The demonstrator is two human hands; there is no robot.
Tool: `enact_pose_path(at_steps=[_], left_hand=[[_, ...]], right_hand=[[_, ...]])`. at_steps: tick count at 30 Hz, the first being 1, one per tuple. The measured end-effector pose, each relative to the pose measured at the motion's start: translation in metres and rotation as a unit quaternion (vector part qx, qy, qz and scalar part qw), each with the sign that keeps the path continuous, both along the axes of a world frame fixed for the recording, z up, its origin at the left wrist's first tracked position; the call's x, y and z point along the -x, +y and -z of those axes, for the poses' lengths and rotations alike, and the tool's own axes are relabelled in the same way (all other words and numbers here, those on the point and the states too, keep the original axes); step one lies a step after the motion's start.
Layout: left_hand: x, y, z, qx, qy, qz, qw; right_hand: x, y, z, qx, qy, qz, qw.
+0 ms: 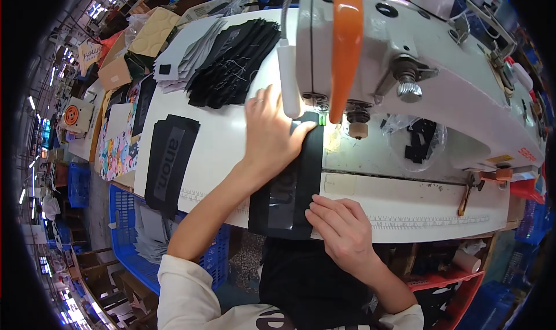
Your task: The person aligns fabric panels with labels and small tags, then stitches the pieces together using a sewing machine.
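A black fabric panel with a clear window strip and grey lettering lies under the sewing machine's head, its top right edge close to the presser foot. My left hand rests on its upper part, fingers spread and thumb pointing towards the needle area. Lower down, my right hand lies at the panel's right edge, fingers stretched out and side by side with the tips on the fabric; its thumb is hidden. A small green piece shows beside the needle area. The white sewing machine has an orange lever.
Left of my arm lies a stack of black lettered panels. Behind are black fabric pieces and grey sheets. A plastic bag with black pieces sits under the machine arm. A blue crate stands below the table's left edge.
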State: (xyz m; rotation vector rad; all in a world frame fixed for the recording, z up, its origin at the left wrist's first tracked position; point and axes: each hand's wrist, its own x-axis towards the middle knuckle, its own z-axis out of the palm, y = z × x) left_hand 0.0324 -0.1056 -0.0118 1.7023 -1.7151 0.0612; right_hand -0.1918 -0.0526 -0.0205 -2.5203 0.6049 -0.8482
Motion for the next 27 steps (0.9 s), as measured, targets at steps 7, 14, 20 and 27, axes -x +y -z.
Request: enact_pose_path(at_steps=[7, 14, 20, 27], left_hand=[[0.010, 0.115, -0.028, -0.158, 0.006, 0.303, 0.940], [0.019, 0.128, -0.014, -0.102, -0.104, 0.293, 0.945], [0.022, 0.126, -0.008, -0.043, -0.138, 0.299, 0.943], [0.024, 0.125, -0.007, -0.023, -0.143, 0.303, 0.942]], right_hand=[[0.014, 0.029, 0.011, 0.033, 0.004, 0.038, 0.999], [0.025, 0.042, 0.028, 0.050, -0.014, 0.032, 0.998], [0.024, 0.042, 0.026, 0.058, -0.021, 0.036, 0.997], [0.025, 0.042, 0.026, 0.047, -0.018, 0.038, 0.998]])
